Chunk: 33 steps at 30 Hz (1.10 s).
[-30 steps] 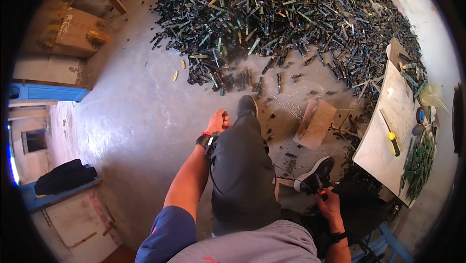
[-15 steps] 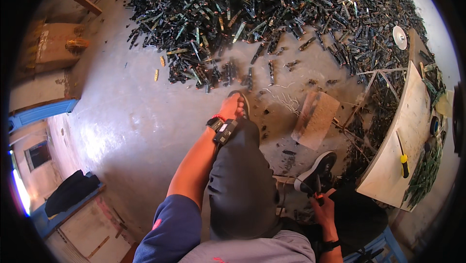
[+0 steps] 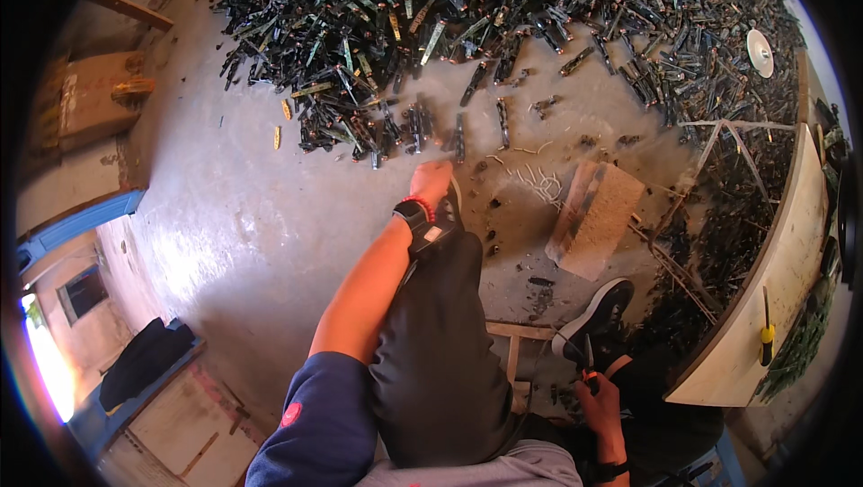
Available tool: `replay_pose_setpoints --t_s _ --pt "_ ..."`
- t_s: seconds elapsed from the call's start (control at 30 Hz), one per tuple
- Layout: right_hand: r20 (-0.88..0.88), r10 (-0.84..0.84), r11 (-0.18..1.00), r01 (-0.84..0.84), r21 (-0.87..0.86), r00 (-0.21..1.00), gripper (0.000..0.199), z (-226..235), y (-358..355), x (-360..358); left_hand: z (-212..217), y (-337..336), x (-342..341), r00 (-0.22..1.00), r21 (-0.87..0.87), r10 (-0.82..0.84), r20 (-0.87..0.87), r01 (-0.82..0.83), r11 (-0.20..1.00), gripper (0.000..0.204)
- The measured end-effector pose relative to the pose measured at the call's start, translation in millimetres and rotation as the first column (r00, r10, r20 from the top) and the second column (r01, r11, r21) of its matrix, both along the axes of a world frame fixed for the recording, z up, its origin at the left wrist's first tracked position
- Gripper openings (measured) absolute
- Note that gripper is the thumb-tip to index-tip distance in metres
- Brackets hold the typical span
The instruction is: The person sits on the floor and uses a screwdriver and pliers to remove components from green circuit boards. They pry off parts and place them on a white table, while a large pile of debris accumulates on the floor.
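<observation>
My left hand [image 3: 431, 183] reaches forward past my left knee, just above the concrete floor [image 3: 234, 208], close to several dark knife-like pieces [image 3: 413, 127] lying at the near edge of a big pile [image 3: 503, 10]. Whether it holds anything is hidden. A black watch and a red band sit on its wrist. My right hand [image 3: 598, 402] stays low by my right shoe [image 3: 598, 316], closed on a small dark tool with a red handle [image 3: 586, 366].
A wooden block [image 3: 598, 217] lies on the floor ahead of my right foot. A pale board [image 3: 773, 298] at the right carries a yellow-handled screwdriver [image 3: 766, 325]. A round disc [image 3: 760, 51] rests on the pile. A cardboard box [image 3: 85, 100] stands far left.
My left hand has stretched further forward toward the near edge of the pile, and my head has tipped forward. My right hand has kept its place by the shoe.
</observation>
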State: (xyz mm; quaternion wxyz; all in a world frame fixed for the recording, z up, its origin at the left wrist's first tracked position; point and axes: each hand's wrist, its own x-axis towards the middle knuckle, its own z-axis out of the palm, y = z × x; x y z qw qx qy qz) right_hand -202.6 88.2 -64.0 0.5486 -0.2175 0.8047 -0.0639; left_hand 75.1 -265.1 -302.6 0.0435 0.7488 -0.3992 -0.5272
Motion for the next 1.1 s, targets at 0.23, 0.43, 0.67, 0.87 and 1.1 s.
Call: replay_pose_setpoints --t_s 0.23,0.43,0.67,0.87,1.1 --pt "0.003 0.012 0.998 -0.012 0.064 1.000 0.024 -2 -5 -1 -28 -4 10 0.987 -0.037 -0.129 0.092 0.133 0.990 0.044" --pt "0.013 -0.009 0.998 0.008 0.068 1.000 0.022 -4 -3 -3 -10 -24 -25 0.911 -0.007 -0.354 0.213 0.364 0.932 0.054" --pt "0.045 -0.079 0.995 0.077 0.058 0.996 0.021 -7 2 -4 6 -33 -29 0.837 0.030 -0.379 0.395 0.400 0.916 0.059" --pt "0.068 -0.117 0.988 0.109 0.105 0.991 0.020 -3 -8 -5 -1 -31 -42 0.740 0.087 -0.444 0.506 0.468 0.879 0.059" --pt "0.055 -0.093 0.992 0.088 0.092 0.994 0.021 -2 -7 -3 -9 -26 -43 0.605 0.089 -0.573 0.553 0.641 0.762 0.054"
